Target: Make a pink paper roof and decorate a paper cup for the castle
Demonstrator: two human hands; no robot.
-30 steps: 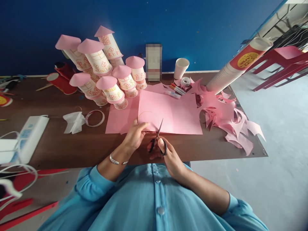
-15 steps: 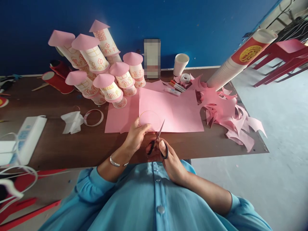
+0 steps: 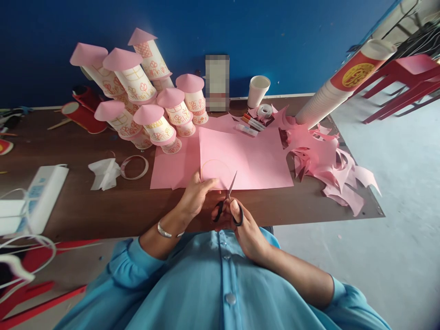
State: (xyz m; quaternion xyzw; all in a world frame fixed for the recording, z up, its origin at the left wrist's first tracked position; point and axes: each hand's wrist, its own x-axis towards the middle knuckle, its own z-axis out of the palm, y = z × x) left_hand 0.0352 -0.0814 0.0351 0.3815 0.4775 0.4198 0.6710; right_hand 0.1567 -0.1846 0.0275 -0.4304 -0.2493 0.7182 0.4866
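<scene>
My left hand (image 3: pixel 197 195) pinches the near left corner of a pink paper sheet (image 3: pixel 250 156), thumb on top. A thin circle outline is drawn on the sheet beside the thumb. My right hand (image 3: pixel 242 227) has its thumb and fingers through the black handles of a pair of scissors (image 3: pixel 231 189). The blades point away from me at the sheet's near edge, one of them showing above the paper. Under this sheet lies more pink paper (image 3: pixel 175 167). Farther left stand several decorated paper-cup towers (image 3: pixel 156 126) with pink cone roofs.
Pink paper scraps (image 3: pixel 316 151) pile up at the right beside a tall stack of cups (image 3: pixel 326 103). Markers (image 3: pixel 253 123), a tape roll (image 3: pixel 265 111) and a white cup (image 3: pixel 258 91) sit at the back. On the left are a tape ring (image 3: pixel 134 167) and a power strip (image 3: pixel 46 197).
The scissors and my right hand have shifted slightly to the right. The pink sheet has also moved a little right, while my left hand keeps its hold.
</scene>
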